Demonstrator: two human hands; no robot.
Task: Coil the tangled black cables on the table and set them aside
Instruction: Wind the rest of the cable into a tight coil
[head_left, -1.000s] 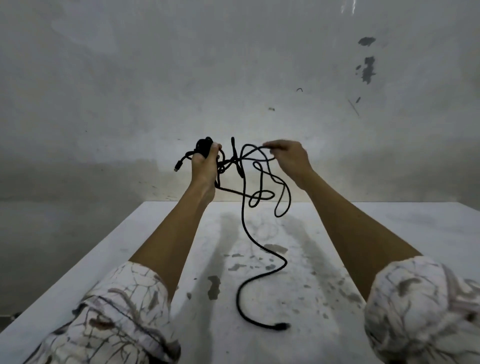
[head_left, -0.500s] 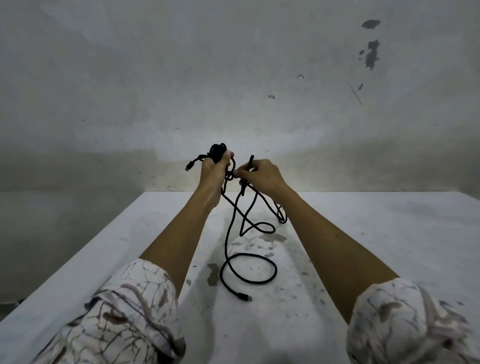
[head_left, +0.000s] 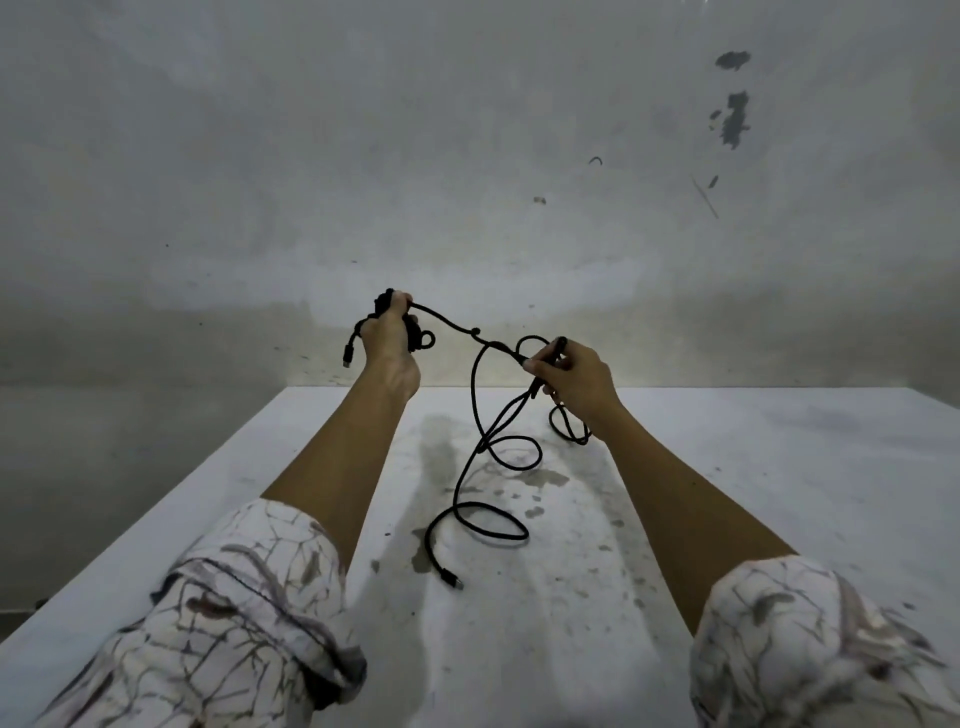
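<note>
Both hands work above the table (head_left: 779, 493), and nearest the viewer, at about 6 o'clock on its stained top, lies the free plug end (head_left: 456, 583) of the black cable (head_left: 470, 415). From there the cable runs back in a flat loop on the table, then climbs through a second loop toward 12 o'clock. Farther on, at about 1 o'clock, the right hand (head_left: 571, 376) pinches the cable between thumb and curled fingers, with more loops hanging beside and behind it. A taut stretch with a small knot (head_left: 475, 331) runs from there to 11 o'clock, where the left hand (head_left: 387, 338) is clenched around a small bundle (head_left: 415, 335) of gathered cable; a short tail with a second plug (head_left: 347, 358) hangs off its left side.

The cable looks light, thin and limp, so it should bend easily but will likely kink and snag where it crosses itself. Taking hold just past the knot seems best, feeding slack toward the bundle.

How many turns the left hand already holds is hidden by its fingers. Whether the loops behind the right hand belong to one cable or two cannot be told, and the knot is too small to read.
</note>
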